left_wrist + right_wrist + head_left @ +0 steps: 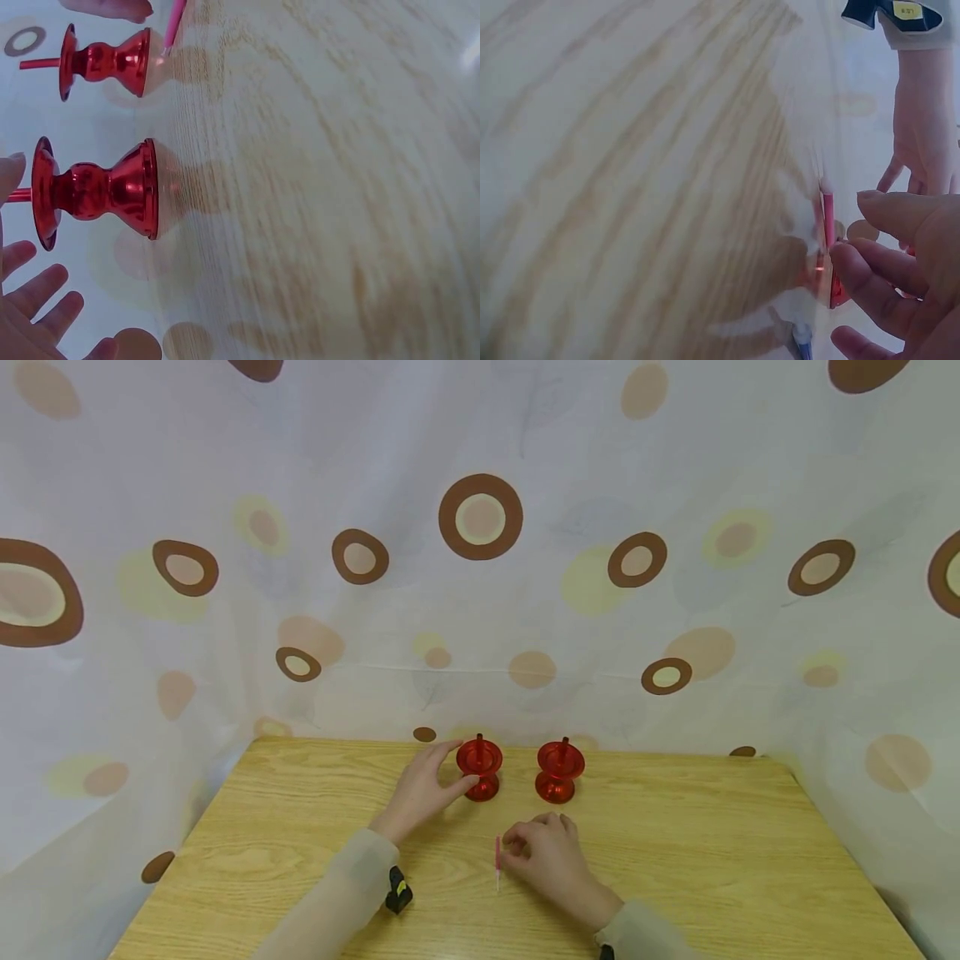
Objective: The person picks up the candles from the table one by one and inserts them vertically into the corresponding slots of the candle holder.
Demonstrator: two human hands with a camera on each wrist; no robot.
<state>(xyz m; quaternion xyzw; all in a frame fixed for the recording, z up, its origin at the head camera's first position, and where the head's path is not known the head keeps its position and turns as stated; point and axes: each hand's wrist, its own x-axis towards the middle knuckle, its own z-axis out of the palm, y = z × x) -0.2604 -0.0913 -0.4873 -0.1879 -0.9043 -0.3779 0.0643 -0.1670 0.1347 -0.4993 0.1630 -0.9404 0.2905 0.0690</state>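
Note:
Two shiny red candle holders, each with a wide dish and an upright rod, stand toward the back of the table: a left holder (482, 787) and a right holder (556, 789). My left hand (423, 789) is around the left holder's side, thumb in front and fingers spread; in the left wrist view they flank its dish without closing. A slim pink stick (498, 853) with a whitish tip lies on the table in front of the holders. My right hand (551, 860) is beside it, index fingertip right at the stick, thumb apart from the index finger.
In the right wrist view a small blue piece (804, 346) with a pale tip shows below the right hand. The wooden table (697, 843) ends at a patterned curtain (480, 610) behind the holders and at both sides.

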